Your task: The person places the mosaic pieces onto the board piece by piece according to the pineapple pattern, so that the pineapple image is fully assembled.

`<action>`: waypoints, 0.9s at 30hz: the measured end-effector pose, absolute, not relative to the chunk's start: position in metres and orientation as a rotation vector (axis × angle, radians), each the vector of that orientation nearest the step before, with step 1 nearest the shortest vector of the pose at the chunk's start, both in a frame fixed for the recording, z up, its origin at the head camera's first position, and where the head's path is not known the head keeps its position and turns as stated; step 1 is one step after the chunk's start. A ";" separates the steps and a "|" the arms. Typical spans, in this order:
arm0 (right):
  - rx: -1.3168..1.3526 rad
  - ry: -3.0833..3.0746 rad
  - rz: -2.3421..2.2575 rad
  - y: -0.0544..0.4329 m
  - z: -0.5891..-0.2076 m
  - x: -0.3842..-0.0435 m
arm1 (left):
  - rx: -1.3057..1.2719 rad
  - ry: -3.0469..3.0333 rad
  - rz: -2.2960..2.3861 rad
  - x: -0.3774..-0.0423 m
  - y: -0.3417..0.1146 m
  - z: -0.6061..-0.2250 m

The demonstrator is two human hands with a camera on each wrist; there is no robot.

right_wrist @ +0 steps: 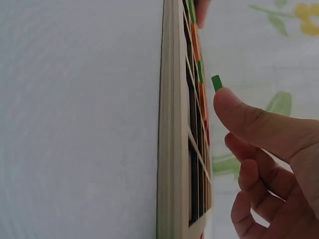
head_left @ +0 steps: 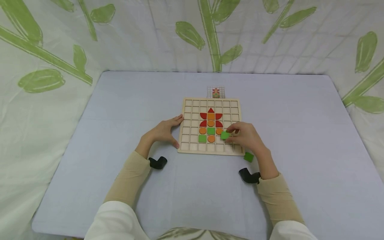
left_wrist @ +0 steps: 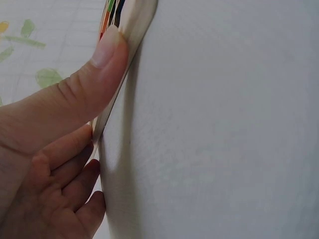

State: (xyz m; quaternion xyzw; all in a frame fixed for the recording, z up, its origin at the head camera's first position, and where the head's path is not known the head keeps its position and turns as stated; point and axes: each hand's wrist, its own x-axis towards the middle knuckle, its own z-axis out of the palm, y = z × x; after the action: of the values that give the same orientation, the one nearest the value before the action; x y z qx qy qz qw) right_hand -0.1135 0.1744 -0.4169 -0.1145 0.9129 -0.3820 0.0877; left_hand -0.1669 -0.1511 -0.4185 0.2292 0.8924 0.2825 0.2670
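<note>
A wooden grid board (head_left: 190, 133) lies on the table, with red, orange and green pieces set in the middle of its grid. My right hand (head_left: 246, 136) pinches a green square tile (head_left: 224, 135) between thumb and fingertips, just above the board's lower right cells. In the right wrist view only the edge of that tile (right_wrist: 217, 82) shows beyond the thumb. My left hand (head_left: 163, 132) touches the board's left side, thumb and fingers spread apart along the edge. Up close, the left thumb (left_wrist: 107, 55) rests against the board's rim.
Another green square tile (head_left: 248, 157) lies by the board's lower right corner. Behind the board's top edge is a small pattern card (head_left: 216, 92) with a red, orange and green figure. Black wrist-worn pieces (head_left: 158, 162) sit beside both wrists. A leaf-printed curtain (head_left: 144, 40) hangs behind the table.
</note>
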 end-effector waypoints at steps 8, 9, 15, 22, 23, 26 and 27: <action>-0.380 2.704 -1.013 0.159 -0.417 -0.115 | 0.630 2.412 0.763 -0.167 -0.152 -0.418; -0.386 2.709 -0.991 0.158 -0.417 -0.115 | 0.633 2.413 0.762 -0.167 -0.152 -0.418; -0.373 2.705 -0.915 0.155 -0.416 -0.116 | 0.635 2.417 0.758 -0.167 -0.152 -0.418; -0.341 2.664 -0.917 0.154 -0.414 -0.116 | 0.627 2.408 0.765 -0.167 -0.151 -0.418; -0.346 2.667 -0.917 0.154 -0.414 -0.116 | 0.628 2.408 0.766 -0.167 -0.151 -0.418; -0.363 2.679 -0.914 0.152 -0.414 -0.117 | 0.628 2.409 0.767 -0.167 -0.151 -0.418; -0.366 2.682 -0.909 0.152 -0.414 -0.117 | 0.627 2.408 0.765 -0.167 -0.152 -0.418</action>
State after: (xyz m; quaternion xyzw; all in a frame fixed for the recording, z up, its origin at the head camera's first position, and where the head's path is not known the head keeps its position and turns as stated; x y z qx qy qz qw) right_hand -0.1167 0.1519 -0.4141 -0.1268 0.9297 -0.3151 0.1425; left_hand -0.1669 -0.1515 -0.4176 0.2322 0.8917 0.2834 0.2658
